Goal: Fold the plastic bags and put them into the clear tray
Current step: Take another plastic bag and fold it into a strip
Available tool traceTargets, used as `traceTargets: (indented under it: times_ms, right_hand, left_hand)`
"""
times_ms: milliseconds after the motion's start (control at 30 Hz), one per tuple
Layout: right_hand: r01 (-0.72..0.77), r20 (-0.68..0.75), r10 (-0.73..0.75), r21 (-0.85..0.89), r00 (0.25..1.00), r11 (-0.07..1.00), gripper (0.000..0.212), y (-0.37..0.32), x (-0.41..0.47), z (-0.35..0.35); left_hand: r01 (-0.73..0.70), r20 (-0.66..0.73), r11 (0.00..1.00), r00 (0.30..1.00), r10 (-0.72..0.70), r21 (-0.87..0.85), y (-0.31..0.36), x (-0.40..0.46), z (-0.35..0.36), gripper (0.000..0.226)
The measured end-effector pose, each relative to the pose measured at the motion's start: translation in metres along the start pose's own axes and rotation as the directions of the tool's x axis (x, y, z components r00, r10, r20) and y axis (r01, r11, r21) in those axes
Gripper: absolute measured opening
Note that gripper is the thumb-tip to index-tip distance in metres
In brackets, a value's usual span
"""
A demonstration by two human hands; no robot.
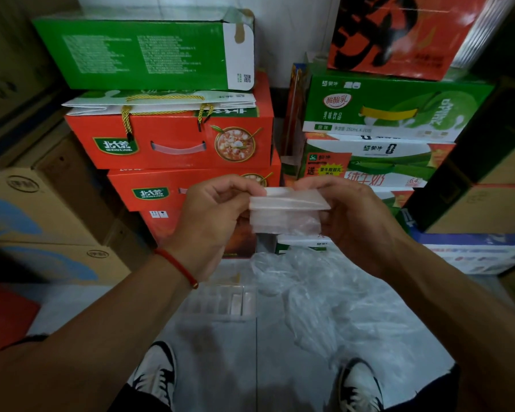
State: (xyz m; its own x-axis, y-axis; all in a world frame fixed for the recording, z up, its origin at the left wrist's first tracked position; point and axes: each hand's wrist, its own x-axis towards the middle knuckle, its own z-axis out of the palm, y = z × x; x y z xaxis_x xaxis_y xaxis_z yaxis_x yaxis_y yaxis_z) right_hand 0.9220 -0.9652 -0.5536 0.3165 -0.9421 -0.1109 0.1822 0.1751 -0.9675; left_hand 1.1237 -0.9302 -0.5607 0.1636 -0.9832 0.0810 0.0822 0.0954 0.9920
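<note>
Filling the far side of the scene, stacked cartons (173,138) rise in columns: red gift boxes with rope handles under a long green box on the left, green and white milk cases (393,105) under an orange box on the right, and plain brown cartons (36,209) at the far left edge. Below them a pale tiled floor (235,367) spreads toward the viewer, and two black-and-white sneakers (158,373) show at the near edge. On the floor right of centre lies a loose heap of crumpled plastic bags (324,295), clear and unfolded. Just left of that heap, touching or nearly touching it, sits the clear tray (220,301), a ribbed transparent container on the tiles; its contents are too faint to tell. Above both, held in the air at chest level, a folded plastic bag (286,214) forms a small layered rectangle with a crisp upper flap. The left hand (211,215) pinches its left edge, thumb and fingers curled onto the plastic, a red cord bracelet (177,266) around the wrist. The right hand (354,215) grips the right edge, fingers curled behind the fold and thumb at the front
</note>
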Motion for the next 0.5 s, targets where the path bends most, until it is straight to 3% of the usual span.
traceTargets:
  times_ms: [133, 267, 400, 500]
  right_hand:
    - [-0.094, -0.003, 0.094, -0.013, 0.996, 0.996, 0.041, 0.005, 0.0, 0.005]
    - [-0.018, -0.051, 0.012, -0.126, 0.999, 0.992, 0.045, 0.015, -0.002, 0.012]
    - [0.089, -0.055, -0.106, -0.254, 0.993, 0.963, 0.043, 0.013, -0.002, 0.009]
    - [0.2, -0.042, -0.243, -0.438, 0.969, 0.877, 0.044, 0.012, -0.003, 0.006]
  left_hand:
    - [-0.22, 0.047, 0.956, 0.976, 0.215, 0.192, -0.003, -0.001, -0.001, 0.037]
    - [-0.314, 0.071, 0.911, 0.949, 0.306, 0.267, -0.004, -0.002, 0.001, 0.031]
    - [-0.193, 0.102, 0.963, 0.979, 0.176, 0.186, -0.001, -0.002, 0.0, 0.027]
    - [0.073, 0.097, 0.997, 0.992, -0.077, 0.04, 0.005, -0.001, 0.004, 0.019]
